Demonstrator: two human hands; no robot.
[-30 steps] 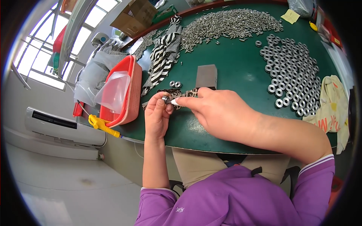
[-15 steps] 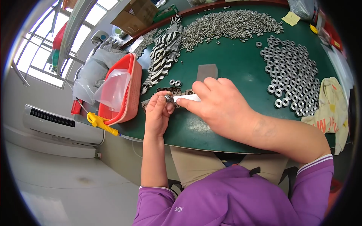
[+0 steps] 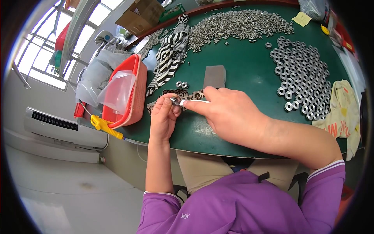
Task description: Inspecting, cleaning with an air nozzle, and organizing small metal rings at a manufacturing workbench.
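My left hand (image 3: pixel 161 119) pinches a small dark metal ring (image 3: pixel 174 101) between thumb and fingers over the near part of the table. My right hand (image 3: pixel 237 115) is closed around a slim white tool (image 3: pixel 190 103), whose exact kind I cannot make out. The tool's tip meets the ring, or lies right beside it. A leopard-print cloth (image 3: pixel 198 94) lies on the table just behind my fingers. Past it are two silver rings (image 3: pixel 181 84) side by side, and a grey block (image 3: pixel 214 75) stands beyond my right hand.
On the green table (image 3: pixel 249 72) a heap of small metal pins (image 3: pixel 237 27) lies at the back. Many metal rings (image 3: pixel 300 78) spread at right, beside a pale cloth (image 3: pixel 339 109). Left are a striped cloth (image 3: pixel 169 54), a red basket (image 3: pixel 136 93) and a yellow air gun (image 3: pixel 102 125).
My right hand has dipped slightly, and its fingers sit lower around the white tool. The ring stays in my left hand, which has hardly moved.
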